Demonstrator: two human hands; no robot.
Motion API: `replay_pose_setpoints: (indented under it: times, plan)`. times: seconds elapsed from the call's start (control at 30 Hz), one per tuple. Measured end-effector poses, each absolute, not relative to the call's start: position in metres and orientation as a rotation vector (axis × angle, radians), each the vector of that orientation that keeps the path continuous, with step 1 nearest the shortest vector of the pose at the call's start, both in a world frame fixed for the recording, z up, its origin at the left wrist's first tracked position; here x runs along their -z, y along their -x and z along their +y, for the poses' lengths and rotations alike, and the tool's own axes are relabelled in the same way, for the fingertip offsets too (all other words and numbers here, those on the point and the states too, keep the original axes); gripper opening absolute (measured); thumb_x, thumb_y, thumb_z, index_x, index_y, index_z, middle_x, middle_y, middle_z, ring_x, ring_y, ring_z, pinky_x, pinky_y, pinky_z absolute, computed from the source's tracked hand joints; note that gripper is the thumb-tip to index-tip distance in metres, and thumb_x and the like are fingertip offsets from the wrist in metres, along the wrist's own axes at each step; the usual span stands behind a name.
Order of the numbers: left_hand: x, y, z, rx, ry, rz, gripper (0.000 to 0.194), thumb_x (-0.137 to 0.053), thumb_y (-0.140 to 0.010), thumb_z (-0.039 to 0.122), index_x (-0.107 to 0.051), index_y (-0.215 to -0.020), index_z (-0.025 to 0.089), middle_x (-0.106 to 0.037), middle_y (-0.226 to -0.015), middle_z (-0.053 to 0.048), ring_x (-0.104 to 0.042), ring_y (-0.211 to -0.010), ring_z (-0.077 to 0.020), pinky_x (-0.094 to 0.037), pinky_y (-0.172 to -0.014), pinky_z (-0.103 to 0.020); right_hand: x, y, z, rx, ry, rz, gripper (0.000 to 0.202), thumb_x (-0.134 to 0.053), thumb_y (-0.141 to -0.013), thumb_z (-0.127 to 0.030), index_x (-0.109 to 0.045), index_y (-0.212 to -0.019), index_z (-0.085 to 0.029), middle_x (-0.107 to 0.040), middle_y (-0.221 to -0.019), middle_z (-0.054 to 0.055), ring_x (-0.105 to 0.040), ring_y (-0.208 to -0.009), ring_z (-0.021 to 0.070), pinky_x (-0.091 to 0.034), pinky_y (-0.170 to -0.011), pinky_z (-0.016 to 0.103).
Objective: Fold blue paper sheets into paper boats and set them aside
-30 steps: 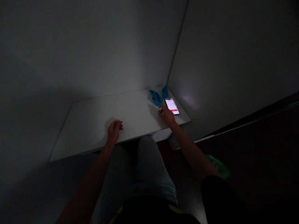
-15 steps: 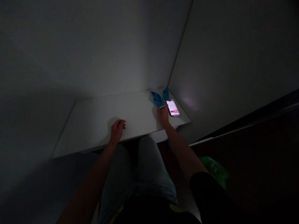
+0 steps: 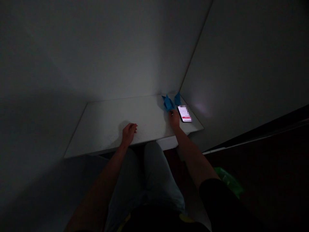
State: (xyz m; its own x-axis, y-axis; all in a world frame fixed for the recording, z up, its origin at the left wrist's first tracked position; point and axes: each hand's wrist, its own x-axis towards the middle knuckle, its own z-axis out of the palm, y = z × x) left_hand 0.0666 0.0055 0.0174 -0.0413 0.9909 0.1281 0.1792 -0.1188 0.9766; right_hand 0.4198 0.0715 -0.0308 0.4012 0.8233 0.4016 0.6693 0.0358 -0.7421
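A blue origami crane (image 3: 168, 102) stands near the far right corner of a white tabletop (image 3: 108, 116). My right hand (image 3: 174, 120) is at its near side, fingers curled and fingertips at the lower edge of the paper. The exact grip is hard to see in the dim light. Behind it and to the right, close to the wall, stands a second blue folded paper piece (image 3: 177, 98). A lit phone (image 3: 184, 113) lies just right of my right hand. My left hand (image 3: 129, 132) rests at the front of the tabletop, fingers loosely curled with nothing visible in them.
Pale walls (image 3: 135, 58) rise behind the tabletop and along its right side, meeting at the corner. My legs (image 3: 156, 174) are below the front edge. A green plastic bag (image 3: 229, 181) lies low on the right. The room is very dark.
The whole view has shifted, so everything appears farther right. The crane near my right hand has turned slightly and its pale lower edge no longer shows. My left hand stays curled on the tabletop.
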Motion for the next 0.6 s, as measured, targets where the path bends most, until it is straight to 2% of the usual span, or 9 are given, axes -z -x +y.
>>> replay_pose_setpoints:
  times: [0.2, 0.37, 0.5, 0.6]
  plan:
    - [-0.016, -0.066, 0.006, -1.267, -1.427, 1.305, 0.037, -0.065, -0.087, 0.056, -0.072, -0.086, 0.019, -0.067, -0.071, -0.002, -0.062, -0.062, -0.0156, -0.050, -0.061, -0.028, 0.026, -0.414, 0.069, -0.171, 1.629, -1.437, 0.039, -0.050, -0.105, -0.045, -0.074, -0.112, -0.014, -0.075, -0.113, 0.020, -0.068, -0.102, 0.0298, -0.055, -0.100, 0.048]
    - [-0.012, -0.065, 0.008, -1.285, -1.423, 1.300, 0.038, -0.065, -0.089, 0.057, -0.070, -0.089, 0.020, -0.067, -0.072, -0.001, -0.063, -0.061, -0.0145, -0.052, -0.060, -0.027, 0.014, -0.382, 0.053, -0.217, 1.464, -1.568, 0.044, -0.048, -0.108, -0.053, -0.077, -0.108, -0.019, -0.073, -0.111, 0.016, -0.067, -0.104, 0.0276, -0.055, -0.101, 0.044]
    - [-0.009, -0.066, 0.011, -1.351, -1.371, 1.278, 0.044, -0.067, -0.089, 0.062, -0.068, -0.102, 0.019, -0.068, -0.083, -0.002, -0.062, -0.059, -0.0120, -0.052, -0.058, -0.026, 0.005, -0.331, 0.034, -0.343, 1.262, -1.620, 0.052, -0.040, -0.113, -0.056, -0.077, -0.098, -0.022, -0.072, -0.106, 0.012, -0.068, -0.103, 0.0254, -0.056, -0.100, 0.042]
    - [-0.009, -0.068, 0.011, -1.416, -1.310, 1.269, 0.053, -0.071, -0.089, 0.062, -0.064, -0.119, 0.020, -0.070, -0.101, -0.005, -0.063, -0.059, -0.0096, -0.053, -0.057, -0.025, 0.002, -0.295, 0.024, -0.440, 1.146, -1.666, 0.052, -0.044, -0.112, -0.058, -0.078, -0.095, -0.024, -0.072, -0.105, 0.010, -0.068, -0.102, 0.0245, -0.057, -0.097, 0.040]
